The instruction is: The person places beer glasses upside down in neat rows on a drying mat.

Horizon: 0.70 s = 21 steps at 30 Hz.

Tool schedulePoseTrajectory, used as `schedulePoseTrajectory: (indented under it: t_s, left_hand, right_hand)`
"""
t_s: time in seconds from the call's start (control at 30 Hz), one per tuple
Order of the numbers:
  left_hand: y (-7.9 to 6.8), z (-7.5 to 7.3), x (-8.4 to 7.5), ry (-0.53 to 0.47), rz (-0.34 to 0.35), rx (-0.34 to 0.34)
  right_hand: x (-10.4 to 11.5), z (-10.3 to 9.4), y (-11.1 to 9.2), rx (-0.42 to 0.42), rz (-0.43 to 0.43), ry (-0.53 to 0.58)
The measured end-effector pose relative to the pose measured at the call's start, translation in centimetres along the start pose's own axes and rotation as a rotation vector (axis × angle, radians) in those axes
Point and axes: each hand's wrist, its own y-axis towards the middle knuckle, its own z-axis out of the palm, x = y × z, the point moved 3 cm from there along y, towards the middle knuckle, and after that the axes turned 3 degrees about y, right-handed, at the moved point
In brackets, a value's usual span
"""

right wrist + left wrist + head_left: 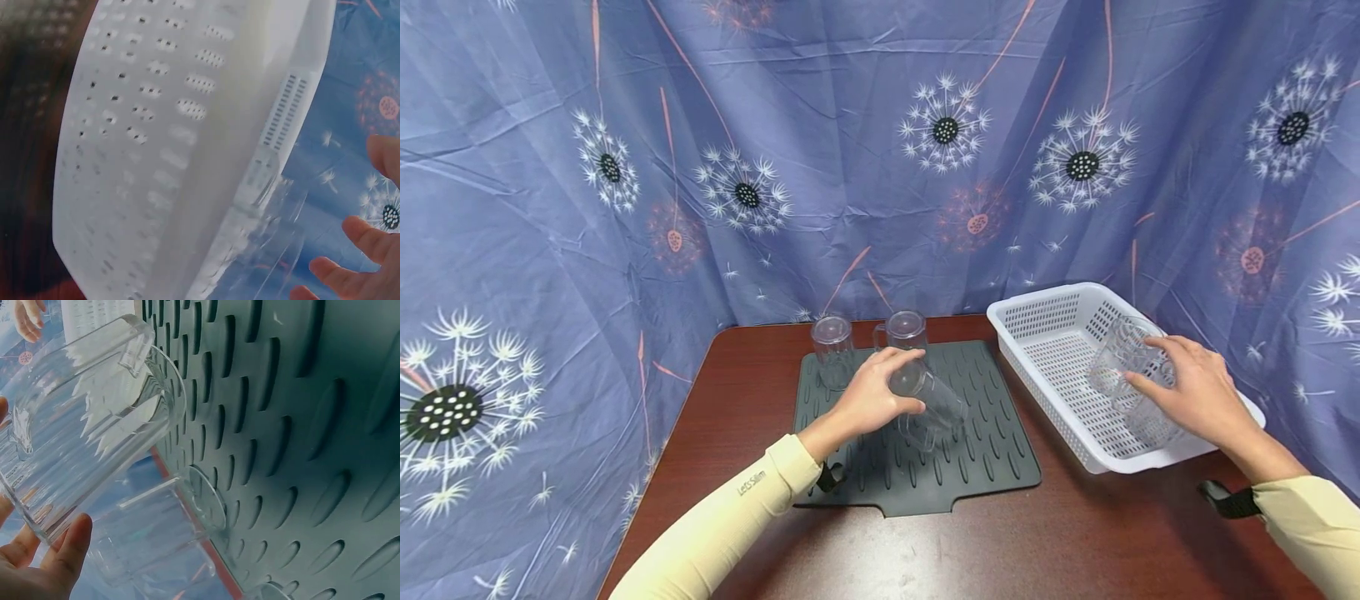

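My left hand (868, 396) grips a clear glass mug (946, 410) by its base end, thumb on one side and fingers on the other. The mug tilts mouth-down close over the dark drying mat (992, 454), with its handle toward me. Over the white basket (1033, 375), my right hand (1198, 392) is spread, thumb and fingers apart. Beneath it, clear glass mugs (1116, 354) stand in the basket, partly hidden by the hand. In the right wrist view the fingers (362, 240) are beside a mug (275, 228), with nothing between them.
Two clear glasses stand upside down at the mat's back: one at the left (832, 354) and a handled mug (907, 327) beside it. The brown table (730, 400) runs around the mat. A blue dandelion-print curtain (850, 167) hangs behind.
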Motion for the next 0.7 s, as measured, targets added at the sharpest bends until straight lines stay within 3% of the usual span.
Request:
schedulePoseTrajectory:
  t_s: [0.37, 0.7]
  left_hand:
    - [0.7, -0.1, -0.7, 0.058, 0.03, -0.004]
    - [1.4, -0.1, -1.4, 0.087, 0.037, 0.013]
  right_hand:
    - [-2.4, -0.2, 0.0, 0.012, 0.062, -0.084]
    - [-4.1, 0.1, -0.3, 0.095, 0.13, -0.128]
